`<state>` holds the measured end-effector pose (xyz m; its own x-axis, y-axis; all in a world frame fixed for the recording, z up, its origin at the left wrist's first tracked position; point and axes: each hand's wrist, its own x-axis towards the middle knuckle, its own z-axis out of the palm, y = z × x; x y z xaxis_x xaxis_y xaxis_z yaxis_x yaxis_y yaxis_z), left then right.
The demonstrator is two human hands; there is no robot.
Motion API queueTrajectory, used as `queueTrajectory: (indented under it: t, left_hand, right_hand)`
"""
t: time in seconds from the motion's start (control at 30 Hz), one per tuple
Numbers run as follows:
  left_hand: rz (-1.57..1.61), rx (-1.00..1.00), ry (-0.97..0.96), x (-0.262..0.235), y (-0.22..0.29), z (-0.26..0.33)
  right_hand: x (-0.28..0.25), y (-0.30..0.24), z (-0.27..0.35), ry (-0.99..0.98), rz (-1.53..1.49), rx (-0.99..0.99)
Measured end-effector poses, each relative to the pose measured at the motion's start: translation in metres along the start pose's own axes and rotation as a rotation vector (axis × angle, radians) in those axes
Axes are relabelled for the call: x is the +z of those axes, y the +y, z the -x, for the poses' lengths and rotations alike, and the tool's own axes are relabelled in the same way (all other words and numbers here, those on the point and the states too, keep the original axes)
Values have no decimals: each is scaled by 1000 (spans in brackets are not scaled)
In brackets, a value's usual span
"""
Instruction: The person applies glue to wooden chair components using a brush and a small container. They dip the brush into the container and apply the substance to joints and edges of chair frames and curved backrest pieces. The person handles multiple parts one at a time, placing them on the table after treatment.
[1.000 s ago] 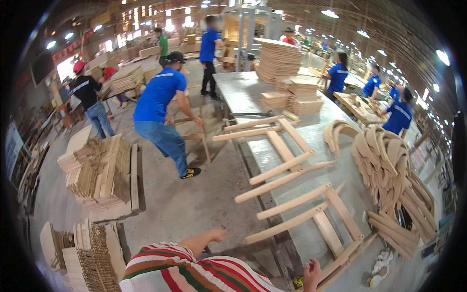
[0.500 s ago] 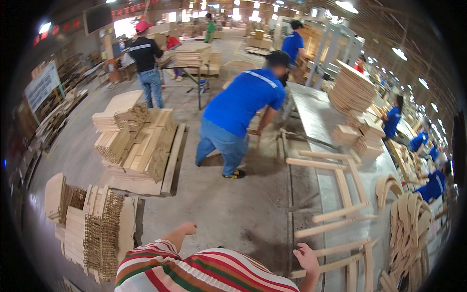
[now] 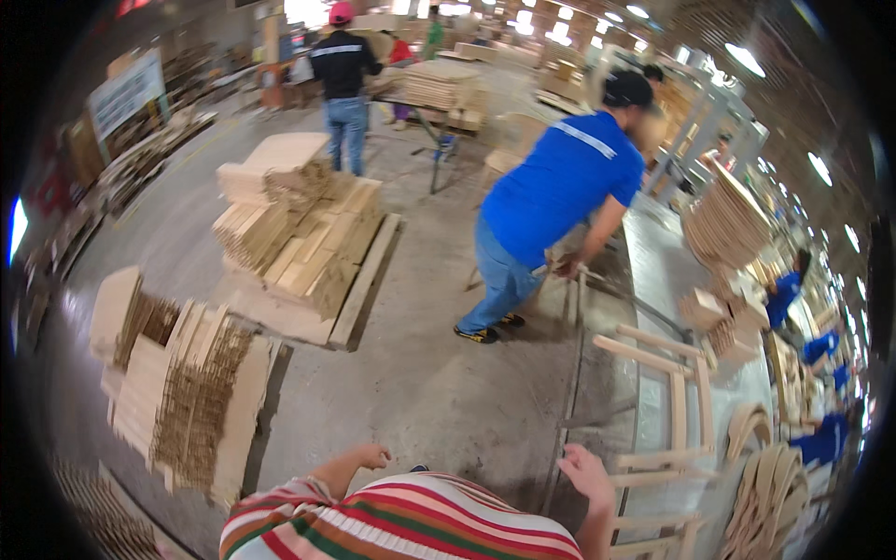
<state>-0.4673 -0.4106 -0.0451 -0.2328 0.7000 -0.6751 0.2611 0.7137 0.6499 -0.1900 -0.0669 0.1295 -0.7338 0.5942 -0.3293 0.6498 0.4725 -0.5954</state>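
A grey concrete workshop floor (image 3: 411,392) spreads out, rough and dusty. Near left stand stacks of thin pale wooden slats (image 3: 182,392); farther off, blocky cut timber on a pallet (image 3: 299,233). The left hand (image 3: 371,455) hangs loosely curled, holding nothing. The right hand (image 3: 586,471), fingers spread, reaches just beside the pale wooden chair frame (image 3: 667,411) lying on the long grey steel workbench (image 3: 653,280).

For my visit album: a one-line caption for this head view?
Both hands, left hand and right hand, empty beside wooden chair frames; a co-worker in blue bends nearby.
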Motion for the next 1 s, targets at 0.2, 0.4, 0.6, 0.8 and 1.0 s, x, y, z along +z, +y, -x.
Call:
queueTrajectory:
  t: [0.2, 0.4, 0.6, 0.8, 1.0]
  left_hand:
    - [-78, -28, 11, 8, -44, 2]
    - [-282, -190, -90, -1, -39, -39]
    - [-359, 22, -103, -29, 30, -113]
    - [-407, 53, -114, -55, 143, -189]
    - [-332, 145, -117, -78, 234, -261]
  right_hand:
    - [-7, -2, -9, -1, 16, 21]
    - [-15, 46, 26, 114, -37, 124]
    - [-32, 97, 57, 328, -93, 399]
    - [-47, 131, 49, 449, -241, 572]
    - [-40, 180, 22, 877, -149, 705]
